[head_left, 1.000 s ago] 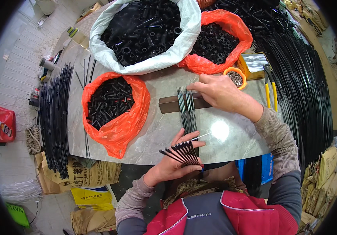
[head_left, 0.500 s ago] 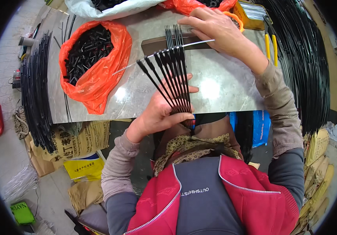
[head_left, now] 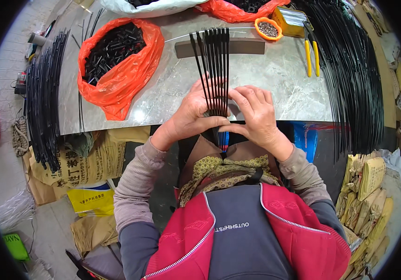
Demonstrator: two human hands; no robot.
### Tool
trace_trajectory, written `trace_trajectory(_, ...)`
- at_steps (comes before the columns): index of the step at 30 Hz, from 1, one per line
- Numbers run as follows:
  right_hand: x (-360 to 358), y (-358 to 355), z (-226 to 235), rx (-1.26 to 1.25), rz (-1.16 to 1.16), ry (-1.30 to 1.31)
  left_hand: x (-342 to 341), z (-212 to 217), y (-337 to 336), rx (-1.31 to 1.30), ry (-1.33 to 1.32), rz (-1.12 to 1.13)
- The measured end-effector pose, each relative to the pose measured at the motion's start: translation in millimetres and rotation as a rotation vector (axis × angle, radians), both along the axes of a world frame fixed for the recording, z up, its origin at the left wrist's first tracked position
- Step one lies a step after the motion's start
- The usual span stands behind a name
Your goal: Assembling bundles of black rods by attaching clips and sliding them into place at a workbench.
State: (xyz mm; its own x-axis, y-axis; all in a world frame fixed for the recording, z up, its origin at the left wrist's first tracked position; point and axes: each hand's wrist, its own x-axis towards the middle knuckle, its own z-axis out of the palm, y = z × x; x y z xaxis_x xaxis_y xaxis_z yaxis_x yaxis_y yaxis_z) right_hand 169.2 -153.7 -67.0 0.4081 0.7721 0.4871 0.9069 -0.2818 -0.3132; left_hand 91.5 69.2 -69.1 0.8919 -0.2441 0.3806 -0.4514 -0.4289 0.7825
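Observation:
A fanned bundle of thin black rods (head_left: 217,70) stands up from my left hand (head_left: 193,112), which is closed round its lower part with the thumb across the front. The rods' thicker upper ends are spread slightly to the left. My right hand (head_left: 256,114) is at the bundle's right side, fingers bent and thumb tip close to the left thumb, pinching the rods' edge. Below the hands a bit of blue (head_left: 223,139) shows at the bundle's lower end. A thin pale wire (head_left: 186,36) lies on the table behind the rods, partly hidden by them.
An orange-red bag (head_left: 121,93) of small black tubes stands left on the grey table (head_left: 284,93). A dark bar (head_left: 249,45), an orange dish (head_left: 269,29), a tin (head_left: 293,21) and yellow-handled pliers (head_left: 312,53) lie behind. Long black rods drape over both sides (head_left: 46,98), (head_left: 354,79).
My right hand has come down from the far side of the table to the bundle. The pale wire no longer crosses the rods' tops and lies behind them. The rods stand closer together.

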Motion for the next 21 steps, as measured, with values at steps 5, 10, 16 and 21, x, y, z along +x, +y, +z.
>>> trace_trajectory(5, -5, 4, 0, 0.027, -0.076, -0.037, -2, 2, 0, 0.006, -0.007, -0.005)
trace_trajectory(10, -10, 7, 1, 0.029, -0.094, -0.014, 1, 2, -1, 0.015, -0.061, 0.003)
trace_trajectory(16, -25, 21, -7, 0.045, -0.258, -0.066, 0, 5, -4, 0.006, -0.086, 0.002)
trace_trajectory(21, -20, 21, -3, 0.020, -0.257, -0.051, 1, 7, -2, 0.020, -0.069, -0.014)
